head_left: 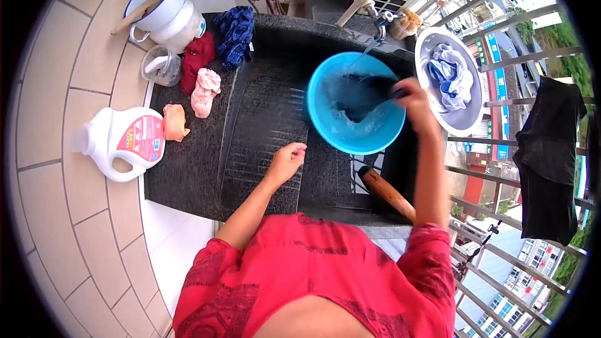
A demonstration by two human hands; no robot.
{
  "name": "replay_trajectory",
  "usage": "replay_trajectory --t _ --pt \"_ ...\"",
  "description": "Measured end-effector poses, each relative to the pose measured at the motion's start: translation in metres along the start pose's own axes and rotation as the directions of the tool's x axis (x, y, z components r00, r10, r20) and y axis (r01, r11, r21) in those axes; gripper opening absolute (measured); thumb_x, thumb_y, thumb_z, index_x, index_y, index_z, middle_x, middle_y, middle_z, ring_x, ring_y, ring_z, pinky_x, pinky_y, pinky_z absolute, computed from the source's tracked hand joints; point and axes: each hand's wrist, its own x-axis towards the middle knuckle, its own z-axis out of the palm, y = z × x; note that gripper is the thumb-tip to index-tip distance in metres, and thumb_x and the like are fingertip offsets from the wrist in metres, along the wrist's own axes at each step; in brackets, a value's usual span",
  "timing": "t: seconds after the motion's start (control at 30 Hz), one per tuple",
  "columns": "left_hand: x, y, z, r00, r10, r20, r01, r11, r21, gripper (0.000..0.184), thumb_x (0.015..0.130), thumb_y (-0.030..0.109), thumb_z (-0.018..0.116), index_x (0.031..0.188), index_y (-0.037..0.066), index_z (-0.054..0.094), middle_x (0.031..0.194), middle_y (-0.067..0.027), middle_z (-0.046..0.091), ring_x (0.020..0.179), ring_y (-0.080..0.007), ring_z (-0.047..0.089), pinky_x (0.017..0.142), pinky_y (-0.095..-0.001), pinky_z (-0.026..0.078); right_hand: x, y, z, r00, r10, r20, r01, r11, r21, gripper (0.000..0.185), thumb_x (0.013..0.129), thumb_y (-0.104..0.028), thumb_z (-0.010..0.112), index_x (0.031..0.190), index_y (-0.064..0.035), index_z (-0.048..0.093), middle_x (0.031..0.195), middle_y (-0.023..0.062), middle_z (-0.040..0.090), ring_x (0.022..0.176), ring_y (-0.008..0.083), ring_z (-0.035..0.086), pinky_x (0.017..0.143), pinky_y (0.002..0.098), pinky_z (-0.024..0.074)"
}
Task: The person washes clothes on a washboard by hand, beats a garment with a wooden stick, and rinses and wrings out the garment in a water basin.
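A dark wet cloth [362, 95] hangs in the blue basin [315, 120], its lower part in foamy water. My right hand [413, 103] is closed on the cloth's right end, at the basin's right rim, and is slightly blurred. Over the ribbed washboard part of the black stone sink [260, 131] is my left hand [288, 159], its fingers curled together with nothing visible in them. Water runs from the tap [383, 22] into the basin. A brush or club with a wooden handle [389, 195] lies below the basin, partly behind my right forearm.
On the left ledge lie a blue patterned cloth [235, 32], a dark red cloth [196, 61], a pink cloth [205, 92] and a detergent jug [128, 141]. A grey basin [424, 56] with pale laundry stands at the right, against the railing [482, 178]. Black clothing [546, 163] hangs there.
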Motion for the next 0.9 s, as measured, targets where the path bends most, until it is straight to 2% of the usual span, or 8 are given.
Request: replay_trajectory --t 0.17,0.37,0.5,0.57,0.63,0.77,0.8,0.9 --pt "0.025 0.028 0.029 0.976 -0.17 0.139 0.199 0.952 -0.233 0.031 0.085 0.014 0.058 0.114 0.003 0.054 0.096 -0.0072 0.059 0.083 -0.0139 0.06 0.07 -0.0284 0.048 -0.061 0.122 0.122 0.929 0.335 0.159 -0.298 0.929 -0.218 0.028 0.058 0.007 0.067 0.085 -0.0004 0.064 0.077 0.0102 0.062 0.075 0.0196 0.06 0.07 0.0313 0.0469" --pt "0.064 0.038 0.081 0.85 -0.382 0.362 0.512 0.442 -0.737 0.07 0.082 0.045 0.062 0.132 0.006 0.032 0.124 -0.014 0.045 0.108 -0.0285 0.052 0.081 -0.0507 0.044 -0.049 -0.06 0.005 0.966 0.259 0.007 -0.25 0.926 0.282 0.027 0.065 0.01 0.06 0.091 0.002 0.059 0.08 0.0017 0.057 0.076 0.0087 0.053 0.066 0.0224 0.0433" --pt "0.106 0.052 0.128 0.758 -0.504 0.414 0.477 -0.005 -0.879 0.085 0.078 0.06 0.058 0.139 0.016 0.019 0.134 -0.0219 0.025 0.117 -0.0389 0.041 0.082 -0.0601 0.039 -0.083 -0.165 -0.057 0.902 0.132 -0.411 -0.065 0.983 0.172 0.026 0.058 0.005 0.058 0.083 0.0015 0.06 0.081 0.0029 0.057 0.071 0.0099 0.053 0.063 0.0213 0.0424" --pt "0.121 0.067 0.138 0.783 -0.446 0.433 0.396 -0.178 -0.901 0.089 0.077 0.064 0.055 0.141 0.017 0.014 0.138 -0.0262 0.016 0.121 -0.0442 0.035 0.087 -0.0628 0.036 -0.105 -0.165 -0.102 0.807 -0.456 -0.374 0.283 0.856 -0.433 0.032 0.064 -0.003 0.061 0.094 0.0035 0.062 0.086 0.0107 0.058 0.084 0.0203 0.057 0.076 0.0309 0.0448" --pt "0.137 0.062 0.145 0.845 -0.259 0.468 0.426 -0.204 -0.882 0.086 0.079 0.065 0.051 0.139 0.012 0.021 0.14 -0.024 0.022 0.121 -0.0412 0.038 0.092 -0.0615 0.034 -0.106 -0.188 -0.122 0.64 -0.566 -0.52 0.571 0.803 -0.171 0.025 0.073 -0.017 0.068 0.084 0.0037 0.059 0.075 0.0107 0.058 0.065 0.0214 0.058 0.061 0.0308 0.0471" --pt "0.158 0.056 0.145 0.952 -0.087 0.292 0.269 -0.21 -0.94 0.06 0.086 0.054 0.049 0.12 0.005 0.045 0.102 -0.0196 0.058 0.092 -0.0356 0.058 0.086 -0.0484 0.046 -0.145 -0.197 -0.168 0.321 -0.907 -0.273 -0.279 0.185 -0.942 0.023 0.084 -0.012 0.058 0.099 0.0049 0.061 0.09 0.0147 0.064 0.08 0.0239 0.064 0.079 0.0328 0.0504" --pt "0.165 0.052 0.149 0.908 -0.274 0.318 0.262 -0.221 -0.939 0.048 0.087 0.045 0.053 0.112 0.005 0.047 0.096 -0.0182 0.059 0.086 -0.033 0.059 0.081 -0.0468 0.048 -0.131 -0.195 -0.164 0.117 -0.824 -0.554 -0.291 0.505 -0.813 0.018 0.085 -0.006 0.056 0.096 0.0055 0.063 0.092 0.0161 0.066 0.076 0.0242 0.066 0.077 0.0329 0.0527" --pt "0.171 -0.002 0.162 0.845 -0.363 0.392 0.334 -0.215 -0.918 0.028 0.087 0.029 0.057 0.096 0.004 0.05 0.089 -0.0156 0.061 0.079 -0.028 0.06 0.075 -0.0443 0.05 -0.122 -0.171 -0.197 0.358 -0.783 -0.508 -0.129 0.497 -0.858 0.016 0.083 -0.004 0.059 0.094 0.0062 0.064 0.093 0.0172 0.065 0.08 0.0244 0.065 0.076 0.0347 0.0523"
